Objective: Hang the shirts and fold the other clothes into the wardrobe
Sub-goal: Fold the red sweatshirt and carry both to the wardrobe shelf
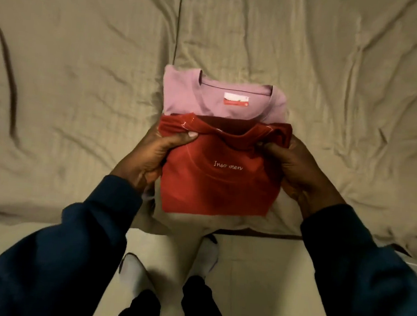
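Both hands, left and right, grip a folded red top (lettered) overlapping a pink top on the bed.

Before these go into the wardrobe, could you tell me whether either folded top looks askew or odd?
Only slightly: the red top, gripped by the left hand and right hand, has a bunched, uneven collar edge. The pink top behind it lies flat and square on the wrinkled bedsheet.
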`<action>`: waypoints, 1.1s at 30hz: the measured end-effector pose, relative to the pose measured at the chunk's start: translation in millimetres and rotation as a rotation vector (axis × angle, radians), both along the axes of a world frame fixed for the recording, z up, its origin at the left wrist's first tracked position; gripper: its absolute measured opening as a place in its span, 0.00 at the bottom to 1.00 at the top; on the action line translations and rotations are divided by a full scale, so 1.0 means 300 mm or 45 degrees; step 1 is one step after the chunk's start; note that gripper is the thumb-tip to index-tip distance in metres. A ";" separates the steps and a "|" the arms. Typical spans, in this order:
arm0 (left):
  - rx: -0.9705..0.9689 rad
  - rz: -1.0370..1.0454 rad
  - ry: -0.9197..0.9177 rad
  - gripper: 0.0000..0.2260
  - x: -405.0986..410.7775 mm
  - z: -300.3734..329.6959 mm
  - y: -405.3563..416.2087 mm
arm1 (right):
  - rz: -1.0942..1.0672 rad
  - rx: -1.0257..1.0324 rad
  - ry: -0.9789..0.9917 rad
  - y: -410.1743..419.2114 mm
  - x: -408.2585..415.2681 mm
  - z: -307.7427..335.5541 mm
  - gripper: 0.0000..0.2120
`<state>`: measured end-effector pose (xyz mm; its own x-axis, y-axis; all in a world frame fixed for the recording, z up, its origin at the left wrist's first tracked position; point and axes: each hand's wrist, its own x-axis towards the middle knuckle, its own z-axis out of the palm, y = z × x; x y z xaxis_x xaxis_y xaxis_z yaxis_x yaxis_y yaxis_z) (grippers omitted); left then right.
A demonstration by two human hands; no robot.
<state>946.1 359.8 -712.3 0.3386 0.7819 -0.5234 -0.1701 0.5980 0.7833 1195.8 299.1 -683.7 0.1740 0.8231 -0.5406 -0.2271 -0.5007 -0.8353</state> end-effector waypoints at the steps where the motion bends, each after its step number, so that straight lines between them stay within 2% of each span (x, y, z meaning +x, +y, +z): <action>1: 0.045 0.034 0.017 0.28 -0.042 0.054 -0.013 | 0.023 0.023 -0.010 -0.006 -0.033 0.060 0.21; 5: 0.259 0.091 0.075 0.28 -0.214 0.323 -0.063 | 0.143 0.180 0.014 -0.016 -0.172 0.291 0.23; 7: 0.352 0.130 0.090 0.29 -0.332 0.488 -0.089 | 0.175 0.303 0.044 0.001 -0.263 0.439 0.27; 10: 0.473 0.234 0.091 0.40 -0.493 0.756 -0.115 | 0.277 0.520 0.101 0.041 -0.417 0.679 0.32; 12: 0.607 0.329 0.089 0.43 -0.591 0.948 -0.130 | 0.328 0.634 0.138 0.066 -0.529 0.855 0.34; 18: 0.939 0.583 0.165 0.41 -0.832 1.436 -0.178 | 0.536 0.870 0.214 0.144 -0.788 1.332 0.34; 21: 1.084 0.692 0.205 0.35 -0.947 1.639 -0.219 | 0.653 0.933 0.222 0.190 -0.913 1.540 0.29; 26: 1.245 0.903 0.276 0.34 -1.132 1.883 -0.295 | 0.869 1.071 0.270 0.253 -1.158 1.804 0.25; 33: 1.282 1.252 0.450 0.35 -1.415 2.047 -0.482 | 1.195 1.177 0.403 0.260 -1.526 2.018 0.26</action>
